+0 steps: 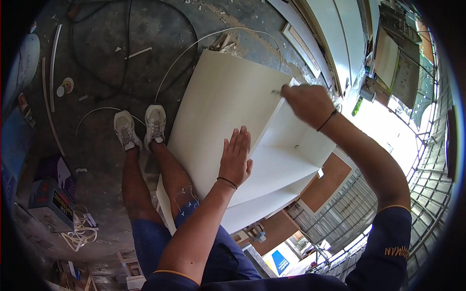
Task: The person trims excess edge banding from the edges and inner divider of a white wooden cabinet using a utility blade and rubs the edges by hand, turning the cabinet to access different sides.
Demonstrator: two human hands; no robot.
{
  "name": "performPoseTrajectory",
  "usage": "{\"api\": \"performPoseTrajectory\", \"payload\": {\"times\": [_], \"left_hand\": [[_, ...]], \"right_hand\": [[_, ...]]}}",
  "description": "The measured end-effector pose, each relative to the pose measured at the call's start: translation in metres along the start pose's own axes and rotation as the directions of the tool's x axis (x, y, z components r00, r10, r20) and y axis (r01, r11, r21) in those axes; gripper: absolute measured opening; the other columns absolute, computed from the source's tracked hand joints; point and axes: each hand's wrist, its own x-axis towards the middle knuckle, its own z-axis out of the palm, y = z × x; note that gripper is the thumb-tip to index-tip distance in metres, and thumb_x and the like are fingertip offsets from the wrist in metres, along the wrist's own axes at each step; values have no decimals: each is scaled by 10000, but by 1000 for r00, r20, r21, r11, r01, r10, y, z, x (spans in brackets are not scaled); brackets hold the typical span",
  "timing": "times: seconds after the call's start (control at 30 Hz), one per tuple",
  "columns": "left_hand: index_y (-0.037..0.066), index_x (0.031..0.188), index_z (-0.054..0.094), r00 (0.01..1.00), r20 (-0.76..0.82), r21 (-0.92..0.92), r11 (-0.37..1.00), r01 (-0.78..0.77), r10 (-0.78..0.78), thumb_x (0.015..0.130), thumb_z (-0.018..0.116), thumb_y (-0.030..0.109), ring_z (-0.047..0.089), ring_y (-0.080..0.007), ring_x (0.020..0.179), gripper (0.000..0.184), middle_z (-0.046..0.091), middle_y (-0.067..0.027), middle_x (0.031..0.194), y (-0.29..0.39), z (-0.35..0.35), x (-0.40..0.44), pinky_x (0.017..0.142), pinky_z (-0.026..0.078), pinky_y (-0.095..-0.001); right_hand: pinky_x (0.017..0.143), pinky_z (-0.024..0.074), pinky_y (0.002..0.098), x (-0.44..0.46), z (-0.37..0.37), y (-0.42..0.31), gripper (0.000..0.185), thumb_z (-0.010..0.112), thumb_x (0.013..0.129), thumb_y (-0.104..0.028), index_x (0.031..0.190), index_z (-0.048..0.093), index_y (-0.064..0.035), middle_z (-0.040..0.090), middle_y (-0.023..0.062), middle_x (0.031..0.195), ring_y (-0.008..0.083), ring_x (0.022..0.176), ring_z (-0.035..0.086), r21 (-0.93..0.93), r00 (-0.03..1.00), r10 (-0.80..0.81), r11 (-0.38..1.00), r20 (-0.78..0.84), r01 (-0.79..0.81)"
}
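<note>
A white box-shaped cabinet (221, 97) lies in front of me, with open shelf compartments (276, 165) along its right side. My left hand (236, 155) rests with fingers stretched out, flat on the upper panel close to its edge. Over the far corner of the same edge, my right hand (309, 104) is closed around a small thin tool (275, 91). Only its short tip shows past the fingers, and its kind cannot be made out. My right leg is against the cabinet's near side.
Cables (128, 53) and a thin white strip (228, 29) lie across the littered concrete floor. Boxes (52, 199) and a bundle of edging strip (80, 233) stand at left. Long panels (335, 34) lean at the upper right. A brown board (325, 182) is behind the cabinet.
</note>
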Motion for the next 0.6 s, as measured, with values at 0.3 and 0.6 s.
{"api": "performPoseTrajectory", "payload": {"times": [0.3,0.6], "left_hand": [[9,1433,208,1000,7,-15,1000,8,-8,757,604,97,167,-318,1407,788,179,-144,1520,1,0,-2,1109,219,-504],[22,1436,203,1000,-14,-4,1000,10,-10,760,617,112,173,-320,1404,798,181,-143,1519,-2,-2,5,1114,211,-499]], "right_hand": [[528,500,396,6,-21,7,127,473,883,-116,990,520,-66,618,113,653,281,606,637,-51,996,86,995,-4,-86],[531,493,399,12,-12,25,116,489,887,-142,962,553,-80,622,109,650,271,630,646,-81,987,141,986,-72,-146]]}}
